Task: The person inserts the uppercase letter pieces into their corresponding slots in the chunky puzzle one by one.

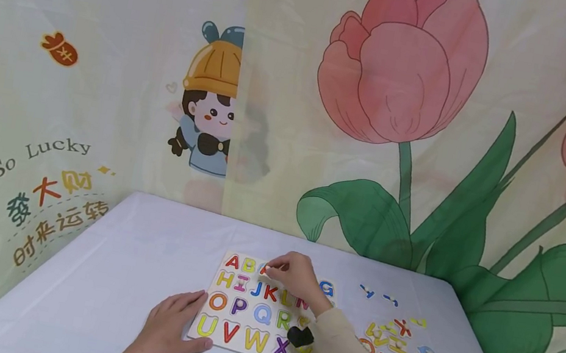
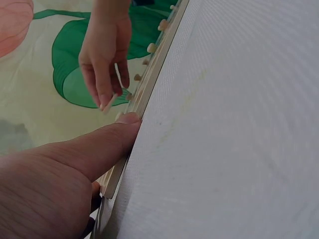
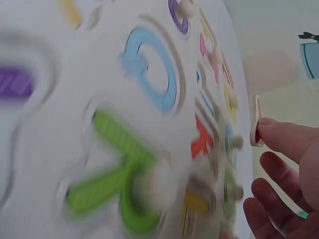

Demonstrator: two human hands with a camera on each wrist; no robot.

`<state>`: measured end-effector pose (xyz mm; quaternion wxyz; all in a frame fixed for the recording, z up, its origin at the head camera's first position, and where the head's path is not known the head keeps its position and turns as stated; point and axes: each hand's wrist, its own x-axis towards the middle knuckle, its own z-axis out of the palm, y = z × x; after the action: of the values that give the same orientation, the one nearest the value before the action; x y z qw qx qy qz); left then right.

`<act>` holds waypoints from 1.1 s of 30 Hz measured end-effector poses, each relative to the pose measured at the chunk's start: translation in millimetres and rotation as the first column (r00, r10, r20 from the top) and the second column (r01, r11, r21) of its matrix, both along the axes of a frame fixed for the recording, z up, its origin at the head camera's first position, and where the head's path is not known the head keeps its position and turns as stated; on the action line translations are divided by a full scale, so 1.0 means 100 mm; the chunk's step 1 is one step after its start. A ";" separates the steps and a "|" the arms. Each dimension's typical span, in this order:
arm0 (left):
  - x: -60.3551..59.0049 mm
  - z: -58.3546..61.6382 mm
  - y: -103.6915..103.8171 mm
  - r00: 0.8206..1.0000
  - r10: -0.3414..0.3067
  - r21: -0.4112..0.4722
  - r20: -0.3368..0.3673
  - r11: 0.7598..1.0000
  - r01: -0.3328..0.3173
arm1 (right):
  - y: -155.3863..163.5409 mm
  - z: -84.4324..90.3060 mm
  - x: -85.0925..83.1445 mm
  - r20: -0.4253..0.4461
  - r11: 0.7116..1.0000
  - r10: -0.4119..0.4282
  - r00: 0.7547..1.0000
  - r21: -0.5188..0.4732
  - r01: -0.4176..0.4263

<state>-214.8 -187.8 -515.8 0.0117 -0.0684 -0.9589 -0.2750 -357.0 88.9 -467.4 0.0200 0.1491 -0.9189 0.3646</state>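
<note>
Head view: pinching a letter piece (image 1: 264, 269) in the right hand (image 1: 295, 276) above the top row of the letter board (image 1: 246, 319), beside its B (image 1: 249, 265), and resting the left hand (image 1: 166, 325) at the board's left edge with straight fingers and thumb apart, with loose letters (image 1: 397, 345) strewn right of the board. Left wrist view: pressing the left thumb to the board's rim, with the other fingers mostly hidden. Right wrist view: holding the red-faced piece edge-on toward the board's far side, with loosely bent lower fingers.

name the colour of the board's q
The Q is light blue, clearest in the right wrist view.
</note>
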 end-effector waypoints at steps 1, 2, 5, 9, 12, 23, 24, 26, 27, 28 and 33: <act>0.00 0.00 0.00 1.000 -0.002 -0.003 0.000 1.000 0.002 | -0.08 0.00 -0.02 0.008 1.000 -0.007 1.000 -0.002 0.007; -0.01 0.00 0.00 1.000 -0.003 -0.006 -0.001 1.000 0.003 | -0.15 0.00 -0.04 0.011 1.000 -0.010 1.000 -0.007 0.010; -0.01 -0.01 -0.01 1.000 -0.006 -0.010 -0.001 1.000 0.006 | -0.35 0.00 -0.09 0.009 1.000 -0.022 1.000 -0.019 0.022; -0.01 -0.02 -0.02 1.000 -0.008 -0.005 0.003 1.000 0.008 | -0.53 -0.02 -0.14 0.002 0.999 -0.024 1.000 -0.027 0.024; -0.01 -0.02 -0.02 1.000 -0.011 0.004 0.003 1.000 0.011 | -0.62 -0.05 -0.18 0.001 1.000 -0.022 1.000 -0.017 0.022; 0.00 -0.01 -0.02 1.000 -0.020 0.012 -0.013 1.000 0.021 | -0.83 -0.13 -0.26 0.016 0.999 -0.028 0.999 0.029 0.028; 0.00 0.00 -0.02 1.000 -0.022 0.012 -0.016 1.000 0.022 | -0.84 -0.13 -0.25 0.019 0.999 -0.030 0.999 0.029 0.029; 0.00 0.00 -0.02 1.000 -0.024 0.012 -0.019 1.000 0.025 | -0.86 -0.13 -0.24 0.028 0.999 -0.036 0.999 0.025 0.035; 0.00 0.00 -0.02 0.999 -0.026 0.009 -0.019 1.000 0.026 | -0.86 -0.13 -0.24 0.028 0.999 -0.038 0.999 0.025 0.037; 0.00 0.01 -0.02 0.999 -0.027 0.008 -0.018 1.000 0.027 | -0.87 -0.13 -0.23 0.033 0.999 -0.043 0.999 0.021 0.042; -0.01 0.03 -0.02 1.000 -0.023 -0.007 -0.005 1.000 0.023 | -0.89 -0.13 -0.22 0.075 0.998 -0.060 0.995 -0.015 0.061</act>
<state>-215.8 -189.5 -513.2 0.0108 -0.0804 -0.9591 -0.2714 -379.1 0.2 -480.2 -0.0020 0.1073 -0.9199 0.3772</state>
